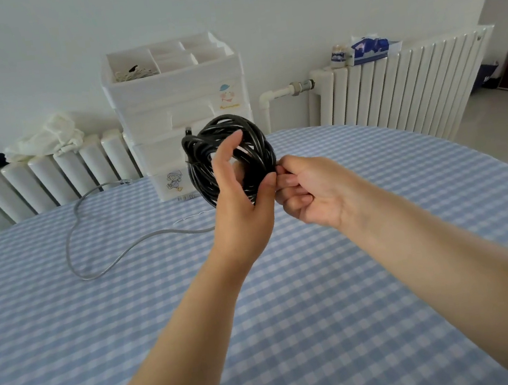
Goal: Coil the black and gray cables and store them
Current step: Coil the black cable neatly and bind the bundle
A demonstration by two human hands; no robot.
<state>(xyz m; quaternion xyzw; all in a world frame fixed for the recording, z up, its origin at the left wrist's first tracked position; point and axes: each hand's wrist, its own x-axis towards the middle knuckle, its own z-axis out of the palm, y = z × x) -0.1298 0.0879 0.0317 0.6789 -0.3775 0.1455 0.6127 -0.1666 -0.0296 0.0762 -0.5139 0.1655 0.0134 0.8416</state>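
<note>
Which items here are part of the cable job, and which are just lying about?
Job: black cable coil gripped by left hand and right hand; gray cable; white drawer unit.
Lying about: tissue pack; small jar; white cloth.

Black cable [230, 156], gray cable [97, 238] (blue-checked tablecloth [326, 312]).

A tissue pack [370, 49] and a jar [338, 56] sit atop the right radiator [406, 85].

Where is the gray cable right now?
The gray cable lies uncoiled on the checked tablecloth, left of both hands, looping from near the white drawer unit toward the left hand.
</note>
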